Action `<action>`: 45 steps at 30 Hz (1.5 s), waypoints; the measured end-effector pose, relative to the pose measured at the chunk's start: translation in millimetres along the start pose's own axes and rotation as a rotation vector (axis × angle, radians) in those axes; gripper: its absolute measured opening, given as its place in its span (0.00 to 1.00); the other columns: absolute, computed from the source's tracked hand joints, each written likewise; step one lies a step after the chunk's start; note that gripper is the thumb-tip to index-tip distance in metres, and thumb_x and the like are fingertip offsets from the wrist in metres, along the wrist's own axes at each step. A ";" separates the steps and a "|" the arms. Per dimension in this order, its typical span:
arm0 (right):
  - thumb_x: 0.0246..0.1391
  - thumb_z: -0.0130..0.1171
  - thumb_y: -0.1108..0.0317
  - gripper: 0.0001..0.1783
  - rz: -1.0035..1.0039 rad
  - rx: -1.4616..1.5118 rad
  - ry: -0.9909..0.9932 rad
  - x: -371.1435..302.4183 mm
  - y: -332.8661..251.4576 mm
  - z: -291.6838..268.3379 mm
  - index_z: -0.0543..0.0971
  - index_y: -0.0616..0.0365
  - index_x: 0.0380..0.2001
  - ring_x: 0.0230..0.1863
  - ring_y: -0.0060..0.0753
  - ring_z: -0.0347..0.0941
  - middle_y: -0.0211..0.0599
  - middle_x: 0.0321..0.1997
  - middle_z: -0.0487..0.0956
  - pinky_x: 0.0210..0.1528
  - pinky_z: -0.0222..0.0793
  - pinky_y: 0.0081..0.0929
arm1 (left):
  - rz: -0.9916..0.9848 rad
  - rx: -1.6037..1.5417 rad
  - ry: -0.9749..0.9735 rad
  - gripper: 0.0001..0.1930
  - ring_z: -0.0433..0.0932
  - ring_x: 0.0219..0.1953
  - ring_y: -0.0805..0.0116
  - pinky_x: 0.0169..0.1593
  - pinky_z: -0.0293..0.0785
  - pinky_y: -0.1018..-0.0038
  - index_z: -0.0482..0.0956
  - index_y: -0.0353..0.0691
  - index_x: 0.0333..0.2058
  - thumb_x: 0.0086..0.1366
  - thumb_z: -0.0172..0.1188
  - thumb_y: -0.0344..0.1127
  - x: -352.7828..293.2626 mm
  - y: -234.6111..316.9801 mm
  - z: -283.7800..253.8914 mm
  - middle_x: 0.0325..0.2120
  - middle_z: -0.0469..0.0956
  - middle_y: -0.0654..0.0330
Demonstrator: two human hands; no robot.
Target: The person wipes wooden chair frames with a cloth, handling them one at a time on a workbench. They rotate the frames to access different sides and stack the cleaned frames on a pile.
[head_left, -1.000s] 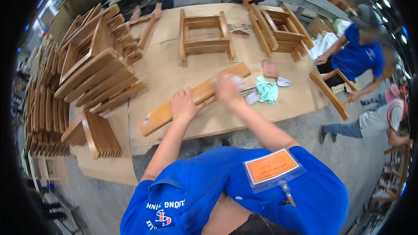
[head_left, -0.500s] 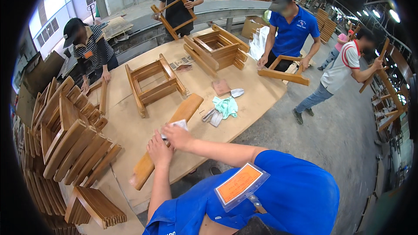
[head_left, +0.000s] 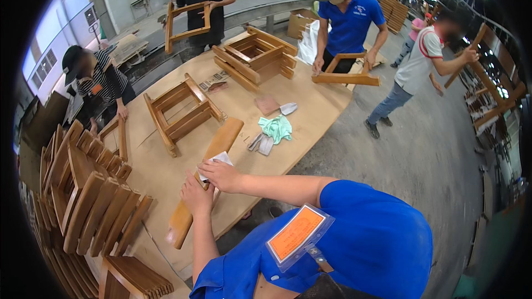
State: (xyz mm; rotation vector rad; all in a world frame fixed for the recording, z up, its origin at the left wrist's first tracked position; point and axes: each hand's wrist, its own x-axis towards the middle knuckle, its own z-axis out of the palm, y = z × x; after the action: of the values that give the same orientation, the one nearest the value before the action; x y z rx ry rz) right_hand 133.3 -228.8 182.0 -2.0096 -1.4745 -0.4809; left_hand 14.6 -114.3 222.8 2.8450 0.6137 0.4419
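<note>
A long, smooth wooden board [head_left: 223, 137] lies slantwise on the table in front of me. My right hand [head_left: 223, 175] presses a folded white sheet [head_left: 223, 159] onto its upper face near the middle; whether that is cloth or abrasive paper I cannot tell. Just nearer to me, my left hand [head_left: 196, 195] is closed on the same board, some fingertips hidden by the right hand. Beyond the board lie a mint-green cloth [head_left: 276, 127], grey cloth pieces [head_left: 260, 144] and a reddish-brown flat pad [head_left: 267, 106].
Wooden frames [head_left: 180, 108] and a stacked set of frames [head_left: 256, 58] stand on the brown-covered table [head_left: 310, 113]. Wooden parts [head_left: 108, 210] are piled at my left. Co-workers handle frames around the table; one in blue [head_left: 354, 19] holds a frame [head_left: 346, 77] at the far right corner.
The whole view has shifted, so the table's things sit farther left. My hands stay on the board with the white sheet. The far co-worker's frame has turned more upright.
</note>
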 end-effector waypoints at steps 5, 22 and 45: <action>0.53 0.53 0.69 0.20 0.459 0.067 -0.064 1.3 87.1 -58.9 0.73 0.61 0.50 0.55 0.52 0.69 0.47 0.54 0.74 0.56 0.66 0.39 | 0.008 0.019 0.008 0.45 0.72 0.49 0.53 0.55 0.63 0.60 0.61 0.33 0.60 0.50 0.68 0.54 0.8 -2.1 -0.1 0.48 0.75 0.49; 0.51 0.52 0.71 0.24 0.225 -0.124 -0.073 -10.8 110.8 -67.3 0.72 0.60 0.54 0.61 0.49 0.65 0.45 0.58 0.71 0.59 0.63 0.41 | 0.027 0.045 0.018 0.49 0.73 0.49 0.53 0.55 0.66 0.60 0.57 0.34 0.63 0.47 0.71 0.50 3.3 -0.7 -4.8 0.49 0.75 0.50; 0.51 0.52 0.70 0.27 -0.241 0.169 -0.210 0.5 -57.4 20.5 0.70 0.58 0.56 0.60 0.48 0.66 0.44 0.57 0.73 0.62 0.59 0.45 | -0.067 0.002 -0.088 0.38 0.72 0.49 0.51 0.53 0.66 0.60 0.71 0.41 0.50 0.42 0.72 0.54 -43.9 -80.0 -43.5 0.45 0.75 0.52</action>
State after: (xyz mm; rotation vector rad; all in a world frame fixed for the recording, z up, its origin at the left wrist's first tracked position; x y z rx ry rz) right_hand 78.0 -203.2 181.0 -1.8027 -1.8341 -0.2362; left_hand -67.4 -56.1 232.6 2.8182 0.6899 0.3039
